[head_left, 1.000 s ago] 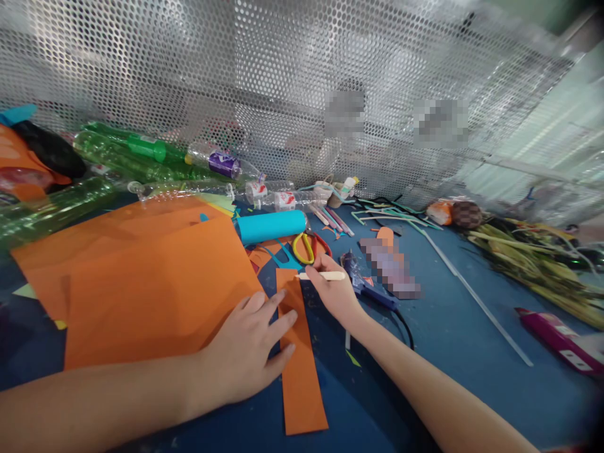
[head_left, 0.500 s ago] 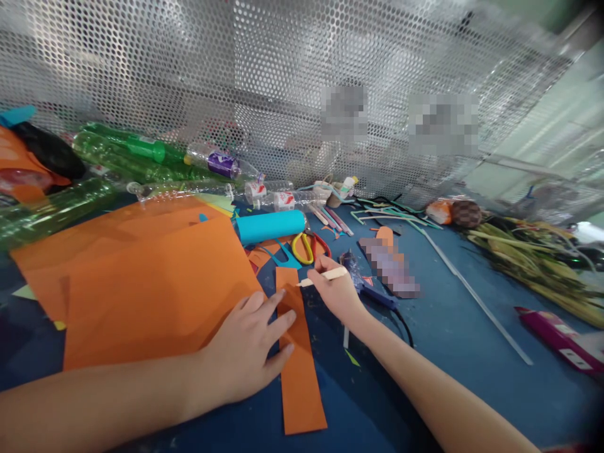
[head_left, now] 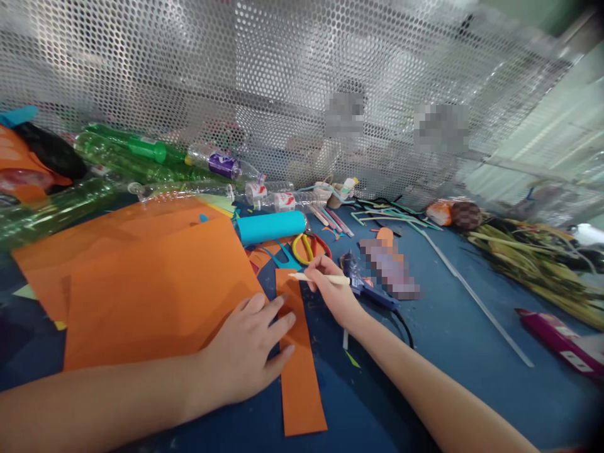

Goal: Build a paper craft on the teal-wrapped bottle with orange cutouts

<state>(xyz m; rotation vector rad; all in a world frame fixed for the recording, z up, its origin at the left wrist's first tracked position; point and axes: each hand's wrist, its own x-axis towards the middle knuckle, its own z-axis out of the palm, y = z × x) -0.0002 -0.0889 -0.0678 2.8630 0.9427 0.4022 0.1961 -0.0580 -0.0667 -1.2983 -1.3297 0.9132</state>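
A long strip of orange paper [head_left: 304,390] lies lengthwise in front of me on the blue table [head_left: 453,390]. My left hand [head_left: 250,349] rests flat with its fingers spread, fingertips on the strip and the palm beside larger orange sheets [head_left: 160,289]. Pinched in my right hand [head_left: 333,292] is a slim cream-coloured pen [head_left: 337,280]. Its tip points left, over the upper end of the strip; whether it touches the paper I cannot tell. Just beyond are yellow-and-red-handled pliers [head_left: 304,248]. A blue glue gun [head_left: 372,292] lies right of my right hand.
Behind the sheets lie a blue-wrapped cylinder [head_left: 271,226] and several plastic bottles [head_left: 127,154], near a perforated metal screen [head_left: 283,75]. To the right are a long pale stick [head_left: 476,299], dried leaves [head_left: 533,264] and a magenta box [head_left: 559,340].
My right hand has shifted the pen's tip left and slightly up, from the strip's right edge to over its upper end. My left hand stays in place.
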